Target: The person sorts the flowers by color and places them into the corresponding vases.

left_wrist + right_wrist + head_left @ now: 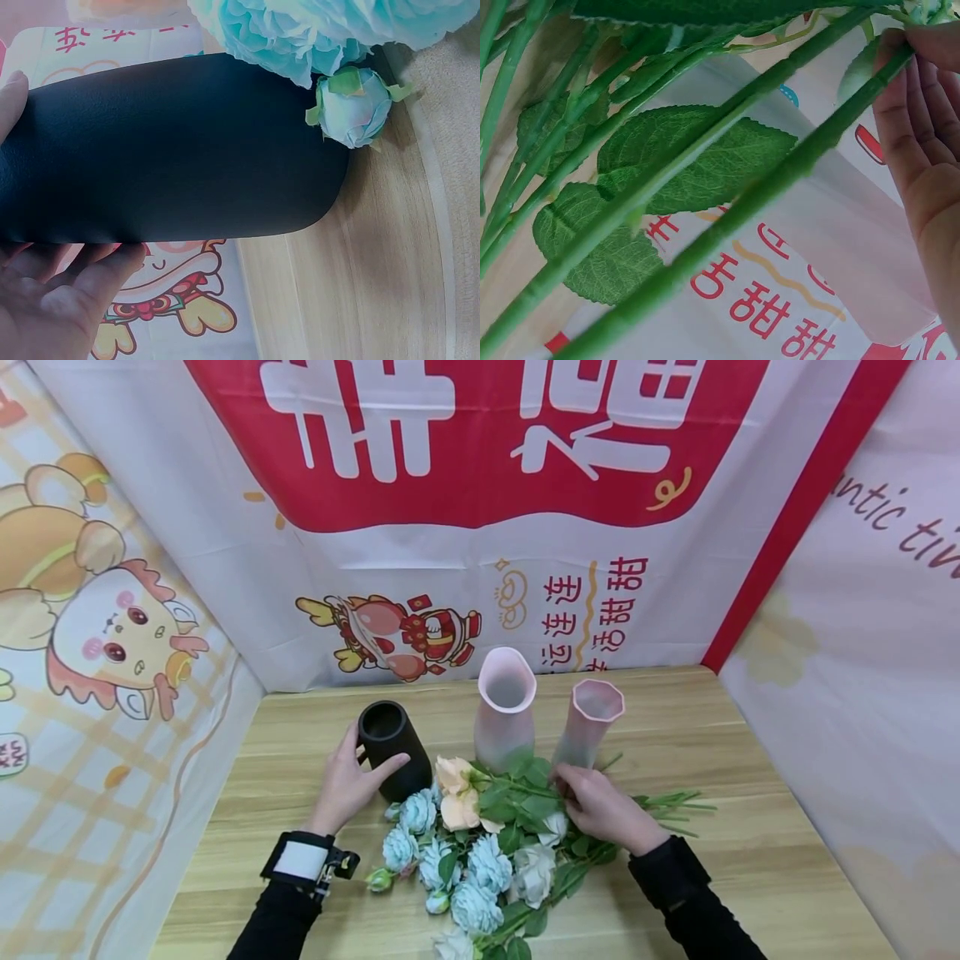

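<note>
- Head view: your left hand [347, 792] curls round the black vase [405, 756], thumb across its near face, fingers at its 9 o'clock side. This vase sits between 7 and 8 o'clock from the picture's centre.
- Left wrist view: a blue bud [352, 109] overlaps the vase's base at 2 o'clock; whether they touch, you cannot tell.
- Your right hand [603, 808], between 4 and 5 o'clock in the head view, pinches a stem [739, 204] between thumb and forefinger, as its wrist view shows.
- Beneath and beside that hand you have the pile: peach flowers [459, 810] at its 9 o'clock, blue flowers [487, 864] and white flowers [534, 872] towards 8. Loose stem ends [678, 802] poke out at 3.
- At 2 o'clock from your black vase stands the tall vase [504, 739], its foot behind leaves [536, 772].
- At 3 o'clock from that, you see the small vase [583, 739], upright, its foot hidden by your right hand.
- Everything is on a wooden table [750, 793]; a red-and-white banner [472, 497] hangs at 12 o'clock.
</note>
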Demonstrator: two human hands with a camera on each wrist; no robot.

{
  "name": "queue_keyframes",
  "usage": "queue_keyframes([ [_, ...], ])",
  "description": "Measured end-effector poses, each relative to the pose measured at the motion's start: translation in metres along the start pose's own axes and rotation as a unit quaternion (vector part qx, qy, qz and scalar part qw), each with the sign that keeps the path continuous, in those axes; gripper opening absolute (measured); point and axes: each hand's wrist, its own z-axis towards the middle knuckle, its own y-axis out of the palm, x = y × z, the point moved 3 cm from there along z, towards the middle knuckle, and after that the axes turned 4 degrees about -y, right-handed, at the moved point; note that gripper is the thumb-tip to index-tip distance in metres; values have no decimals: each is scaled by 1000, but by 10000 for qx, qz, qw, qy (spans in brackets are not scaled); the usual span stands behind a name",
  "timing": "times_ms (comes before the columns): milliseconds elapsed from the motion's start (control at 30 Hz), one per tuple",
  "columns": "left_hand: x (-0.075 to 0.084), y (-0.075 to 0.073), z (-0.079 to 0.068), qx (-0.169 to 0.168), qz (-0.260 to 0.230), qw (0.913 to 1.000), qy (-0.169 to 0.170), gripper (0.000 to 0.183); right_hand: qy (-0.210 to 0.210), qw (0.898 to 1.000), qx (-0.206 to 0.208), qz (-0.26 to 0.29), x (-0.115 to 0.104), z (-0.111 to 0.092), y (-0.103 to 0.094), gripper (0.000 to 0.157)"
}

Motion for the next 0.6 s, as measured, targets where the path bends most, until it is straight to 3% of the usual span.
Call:
queue_keyframes([
  [600,0,0,0,51,112,9999,41,83,144,9991,272,-299,0,-6,4,58],
])
